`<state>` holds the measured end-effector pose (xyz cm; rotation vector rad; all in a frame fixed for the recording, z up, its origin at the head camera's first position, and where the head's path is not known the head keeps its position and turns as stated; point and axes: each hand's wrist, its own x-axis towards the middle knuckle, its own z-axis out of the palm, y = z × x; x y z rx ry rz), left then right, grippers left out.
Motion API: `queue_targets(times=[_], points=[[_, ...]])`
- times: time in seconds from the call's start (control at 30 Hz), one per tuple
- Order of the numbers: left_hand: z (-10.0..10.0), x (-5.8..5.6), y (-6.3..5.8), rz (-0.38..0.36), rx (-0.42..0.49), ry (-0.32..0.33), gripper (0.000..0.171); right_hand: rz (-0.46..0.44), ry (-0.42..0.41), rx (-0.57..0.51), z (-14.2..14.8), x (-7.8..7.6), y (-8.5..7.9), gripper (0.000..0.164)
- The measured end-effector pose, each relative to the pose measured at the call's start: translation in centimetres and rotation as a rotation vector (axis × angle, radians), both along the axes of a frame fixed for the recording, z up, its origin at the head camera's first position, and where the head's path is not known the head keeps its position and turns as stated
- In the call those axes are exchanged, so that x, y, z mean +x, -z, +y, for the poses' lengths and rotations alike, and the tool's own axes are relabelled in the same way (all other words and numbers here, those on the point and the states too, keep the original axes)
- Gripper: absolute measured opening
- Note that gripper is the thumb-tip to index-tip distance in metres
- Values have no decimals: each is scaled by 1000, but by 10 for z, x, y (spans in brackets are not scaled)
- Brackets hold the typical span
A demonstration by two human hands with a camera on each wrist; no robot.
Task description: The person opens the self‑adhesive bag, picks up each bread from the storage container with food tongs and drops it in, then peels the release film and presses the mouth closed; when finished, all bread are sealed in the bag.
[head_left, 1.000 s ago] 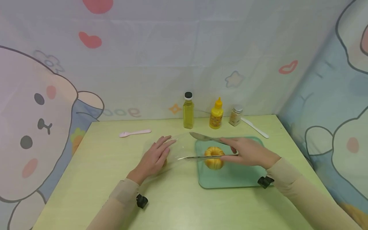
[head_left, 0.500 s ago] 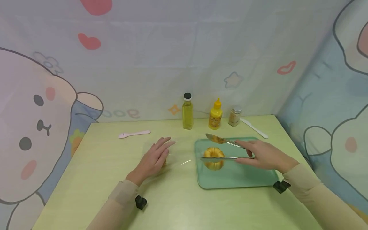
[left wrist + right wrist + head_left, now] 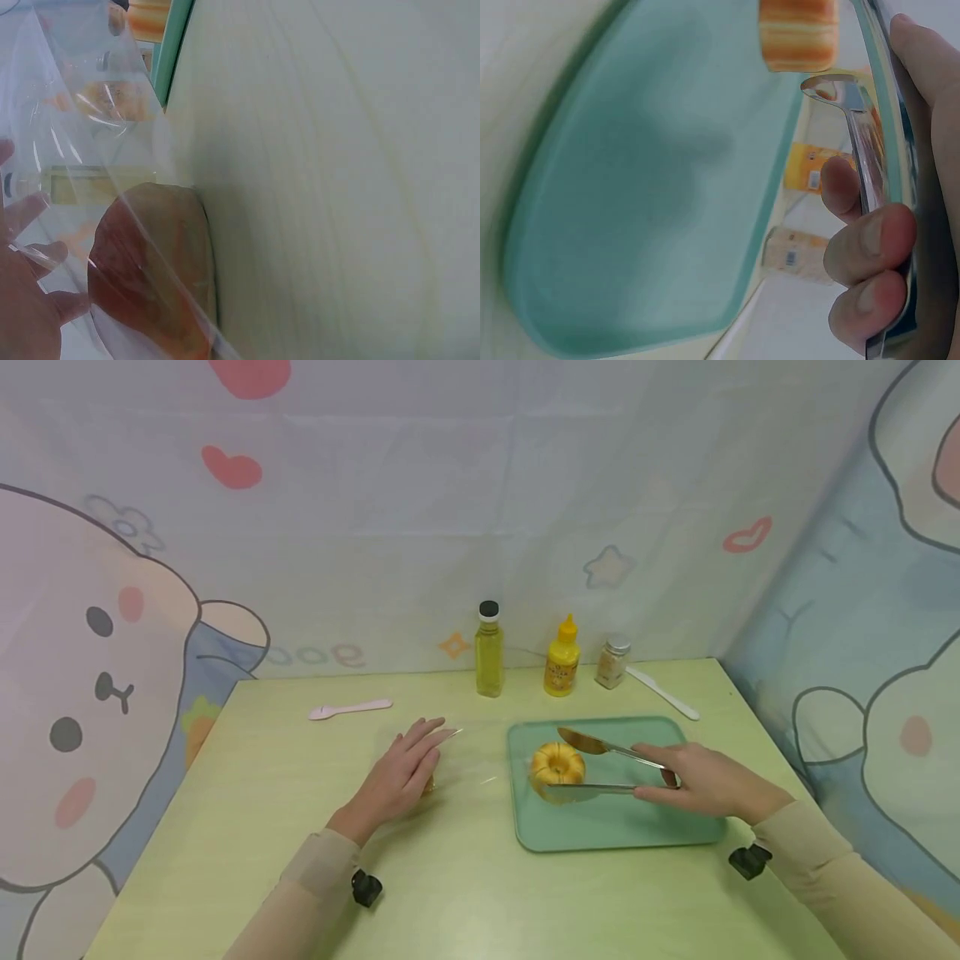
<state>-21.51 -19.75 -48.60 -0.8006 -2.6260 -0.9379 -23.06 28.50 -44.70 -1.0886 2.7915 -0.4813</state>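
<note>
My left hand (image 3: 397, 777) lies over a clear plastic bag (image 3: 472, 768), fingers mostly straight and touching the film. Inside the bag, a brown bread piece (image 3: 154, 270) shows beneath the film in the left wrist view; in the head view the hand mostly covers it. My right hand (image 3: 705, 781) grips metal tongs (image 3: 630, 756), whose arms stand apart. The tong tips are near the right side of a golden ring-shaped bun (image 3: 557, 762), one beyond it and one across its near side. Whether they touch it I cannot tell. The bun sits on a green tray (image 3: 622, 827).
Along the back stand an oil bottle (image 3: 489, 656), a yellow squeeze bottle (image 3: 562, 660) and a small silver-capped jar (image 3: 612, 662). A white plastic knife (image 3: 663, 693) lies beside the jar. A pink plastic fork (image 3: 350, 709) lies at the back left.
The right hand and tongs have moved right, away from the bag, then nearer to me and lower about the bun. The left hand has stayed almost in place.
</note>
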Motion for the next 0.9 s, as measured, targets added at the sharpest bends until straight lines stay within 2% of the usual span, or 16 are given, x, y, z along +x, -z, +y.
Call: queue_targets(times=[0.17, 0.4, 0.67, 0.9], points=[[1, -1, -1, 13, 1, 2, 40, -19, -4, 4, 2, 2, 6, 66], [3, -1, 0, 2, 5, 8, 40, -3, 14, 17, 3, 7, 12, 60], [3, 0, 1, 4, 7, 8, 40, 66, 14, 31, 5, 9, 12, 56], [4, -1, 0, 1, 6, 7, 40, 152, 12, -6, 11, 11, 6, 53]])
